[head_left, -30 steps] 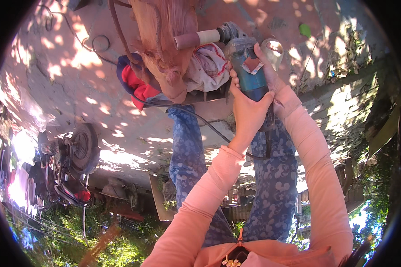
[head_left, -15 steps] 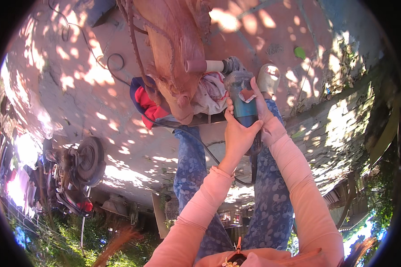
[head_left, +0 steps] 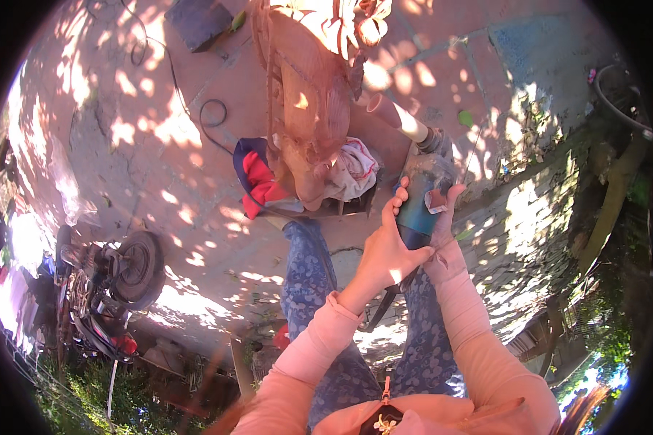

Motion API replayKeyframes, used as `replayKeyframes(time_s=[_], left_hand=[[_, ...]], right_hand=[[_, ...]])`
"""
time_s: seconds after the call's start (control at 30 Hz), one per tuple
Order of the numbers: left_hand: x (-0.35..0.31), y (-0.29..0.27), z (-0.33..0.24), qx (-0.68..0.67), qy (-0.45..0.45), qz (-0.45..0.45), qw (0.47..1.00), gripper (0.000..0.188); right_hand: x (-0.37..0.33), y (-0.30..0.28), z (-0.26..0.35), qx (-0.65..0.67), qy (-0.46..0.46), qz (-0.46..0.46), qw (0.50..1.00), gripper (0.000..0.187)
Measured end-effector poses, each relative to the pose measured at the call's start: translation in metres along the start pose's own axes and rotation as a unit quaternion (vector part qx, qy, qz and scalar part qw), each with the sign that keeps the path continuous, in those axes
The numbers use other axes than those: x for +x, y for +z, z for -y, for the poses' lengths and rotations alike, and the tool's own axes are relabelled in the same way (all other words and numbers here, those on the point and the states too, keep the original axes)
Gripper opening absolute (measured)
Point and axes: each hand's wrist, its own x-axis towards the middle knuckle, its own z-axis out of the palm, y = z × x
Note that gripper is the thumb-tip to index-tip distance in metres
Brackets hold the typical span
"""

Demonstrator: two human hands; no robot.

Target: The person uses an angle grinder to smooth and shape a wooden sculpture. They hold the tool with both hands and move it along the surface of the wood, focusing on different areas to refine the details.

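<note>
Between my two hands is a teal and grey angle grinder (head_left: 416, 209) with a long cylindrical sanding drum (head_left: 397, 117) on its head. My left hand (head_left: 386, 252) wraps the near left side of the body, thumb across it. My right hand (head_left: 444, 243) closes against its right side, the fingers partly hidden. The drum points up and left, apart from the reddish-brown wood carving (head_left: 308, 119). This carving lies with its near end over a whitish cloth (head_left: 357, 170) and a red and navy cloth (head_left: 257, 177).
A black cord (head_left: 214, 125) loops over the paved ground at the left. A dark block (head_left: 198, 23) sits at the far left. Nearer on the left stands a motorbike, its wheel (head_left: 139, 270) toward me. My patterned trouser legs (head_left: 308, 272) flank the work spot.
Both hands have drawn the grinder to the right and nearer to me. Its drum, earlier at the carving's right side, now sits apart and angled. The view has shifted somewhat.
</note>
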Motion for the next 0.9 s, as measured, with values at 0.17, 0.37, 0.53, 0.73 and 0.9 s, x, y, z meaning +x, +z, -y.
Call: replayKeyframes(time_s=[0.17, 0.37, 0.53, 0.73, 0.9], left_hand=[[-0.085, -0.022, -0.001, -0.032, 0.061, 0.099, 0.993, 0.11], [-0.202, -0.05, 0.011, 0.007, 0.105, 0.116, 0.988, 0.118], [-0.259, -0.08, 0.034, 0.099, 0.082, 0.118, 0.985, 0.109], [-0.3, -0.077, 0.075, 0.12, 0.053, 0.146, 0.981, 0.099], [-0.316, -0.07, 0.088, 0.147, 0.044, 0.179, 0.972, 0.1]], right_hand=[[-0.079, 0.051, -0.06, -0.01, -0.12, -0.094, 0.988, 0.098], [-0.146, 0.08, -0.145, 0.073, -0.17, 0.047, 0.982, 0.096], [-0.168, 0.071, -0.222, 0.115, -0.185, 0.152, 0.964, 0.099], [-0.206, 0.058, -0.275, 0.105, -0.201, 0.098, 0.969, 0.096], [-0.223, 0.054, -0.298, 0.14, -0.254, 0.106, 0.951, 0.091]])
